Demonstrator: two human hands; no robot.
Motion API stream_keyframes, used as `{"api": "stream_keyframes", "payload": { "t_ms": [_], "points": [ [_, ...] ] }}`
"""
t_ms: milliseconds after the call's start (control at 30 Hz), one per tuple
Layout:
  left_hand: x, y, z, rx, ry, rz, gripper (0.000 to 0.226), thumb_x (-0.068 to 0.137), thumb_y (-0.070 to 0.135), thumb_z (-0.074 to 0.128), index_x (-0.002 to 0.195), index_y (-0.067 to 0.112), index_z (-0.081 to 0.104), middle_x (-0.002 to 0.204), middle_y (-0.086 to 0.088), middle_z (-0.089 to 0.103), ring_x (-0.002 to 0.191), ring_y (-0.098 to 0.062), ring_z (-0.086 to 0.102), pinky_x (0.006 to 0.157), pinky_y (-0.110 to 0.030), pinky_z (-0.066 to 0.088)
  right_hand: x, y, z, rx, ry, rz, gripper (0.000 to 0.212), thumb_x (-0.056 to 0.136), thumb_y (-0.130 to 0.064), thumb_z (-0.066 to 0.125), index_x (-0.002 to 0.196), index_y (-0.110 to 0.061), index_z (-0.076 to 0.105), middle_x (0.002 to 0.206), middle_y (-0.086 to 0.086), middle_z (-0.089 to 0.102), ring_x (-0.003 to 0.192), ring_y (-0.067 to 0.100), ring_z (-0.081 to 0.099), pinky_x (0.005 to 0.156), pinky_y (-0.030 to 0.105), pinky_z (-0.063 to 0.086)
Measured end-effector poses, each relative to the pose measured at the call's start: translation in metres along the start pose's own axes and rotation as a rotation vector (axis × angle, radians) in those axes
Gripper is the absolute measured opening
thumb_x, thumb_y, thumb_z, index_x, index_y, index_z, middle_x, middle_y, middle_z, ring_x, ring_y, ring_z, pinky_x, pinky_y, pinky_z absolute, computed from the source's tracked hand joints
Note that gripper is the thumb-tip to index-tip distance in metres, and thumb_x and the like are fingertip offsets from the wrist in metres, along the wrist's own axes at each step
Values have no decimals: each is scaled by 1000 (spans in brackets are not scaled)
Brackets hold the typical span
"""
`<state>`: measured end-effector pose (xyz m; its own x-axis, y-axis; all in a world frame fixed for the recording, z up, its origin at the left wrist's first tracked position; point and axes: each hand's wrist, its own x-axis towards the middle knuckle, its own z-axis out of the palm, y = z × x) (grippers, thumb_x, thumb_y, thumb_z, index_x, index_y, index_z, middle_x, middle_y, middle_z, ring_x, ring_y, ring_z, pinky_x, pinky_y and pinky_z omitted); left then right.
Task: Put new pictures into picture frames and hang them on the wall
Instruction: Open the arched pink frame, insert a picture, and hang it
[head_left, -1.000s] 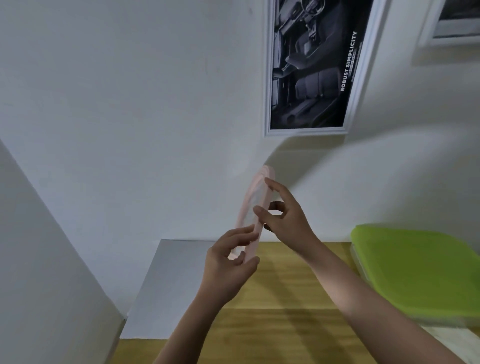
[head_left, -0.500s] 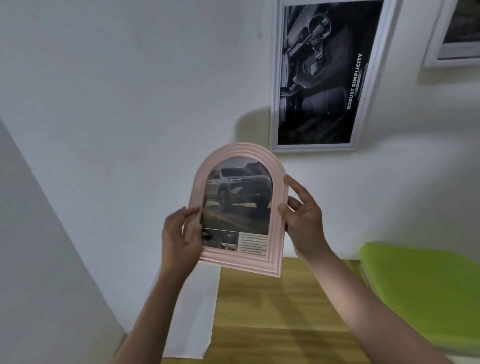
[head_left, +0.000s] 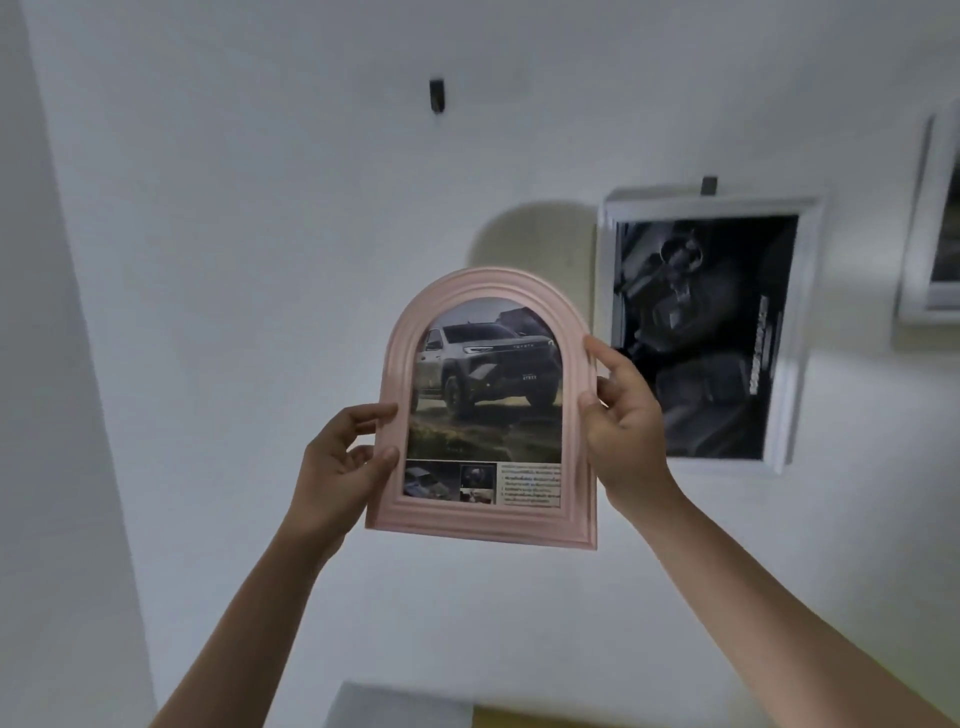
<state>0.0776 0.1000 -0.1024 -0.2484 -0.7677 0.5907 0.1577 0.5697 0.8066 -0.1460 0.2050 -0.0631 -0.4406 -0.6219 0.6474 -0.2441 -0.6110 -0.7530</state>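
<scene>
With a car picture already seated in the pink arched plastic frame (head_left: 485, 410), the left hand (head_left: 340, 467) and right hand (head_left: 626, 421) grip its side edges, holding it upright before the white wall (head_left: 260, 260), below the bare black hook (head_left: 437, 95) where it probably hangs next.

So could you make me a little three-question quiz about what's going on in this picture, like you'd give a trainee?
1. True or false: the pink frame is held by both the left hand and the right hand.
2. What does the picture in the pink frame show? A) a truck B) a cat C) a boat
3. Fill in: the bare hook on the wall sits ___ the pink frame.

Key: 1 true; 2 A; 3 above. The silver frame to the right already hangs on its own hook.
</scene>
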Motion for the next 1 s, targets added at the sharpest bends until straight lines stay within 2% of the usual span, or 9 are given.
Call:
{"api": "stream_keyframes", "payload": {
  "t_ms": [67,233,433,667,867,1000],
  "points": [
    [31,14,-4,-49,24,41,33,84,0,61,104,26,61,110,-3,60,78,-19,62,64,-30,60,31,-12,12,25,-22,-45,45,94,1,46,125,-30,50,109,7,65,93,21,67,71,32,59],
    [111,45,-12,-113,109,124,33,84,-2,61,101,26,62,109,-6,61,88,-31,61,72,-43,58,115,-40,43,-17,-11,-161,51,93,4,46,121,-39,52,105,11,66,90,31,66,76,46,58],
    [174,60,-13,-156,134,160,36,83,-5,62,101,25,64,104,-3,64,89,-30,61,66,-34,57,181,-50,58,-69,-35,-214,49,92,2,47,122,-36,50,104,12,64,91,28,65,77,46,58],
    [195,39,-13,-114,159,108,35,82,-3,65,107,22,63,108,-8,61,99,-37,60,64,-34,60,200,-33,68,-87,-61,-199,50,91,2,51,126,-32,48,106,12,62,91,30,64,74,46,59],
    [195,30,-11,-110,180,133,28,84,4,64,107,20,62,108,-5,61,90,-32,61,60,-27,59,200,-20,69,-105,-58,-233,48,93,-1,50,126,-36,47,112,11,60,95,28,63,76,44,59],
    [193,29,-7,-62,210,143,25,86,10,63,109,21,59,106,-4,61,89,-24,61,56,-23,57,196,-11,72,-249,5,-347,43,94,-11,51,129,-37,44,117,6,57,100,25,60,81,43,58]
  ]
}}
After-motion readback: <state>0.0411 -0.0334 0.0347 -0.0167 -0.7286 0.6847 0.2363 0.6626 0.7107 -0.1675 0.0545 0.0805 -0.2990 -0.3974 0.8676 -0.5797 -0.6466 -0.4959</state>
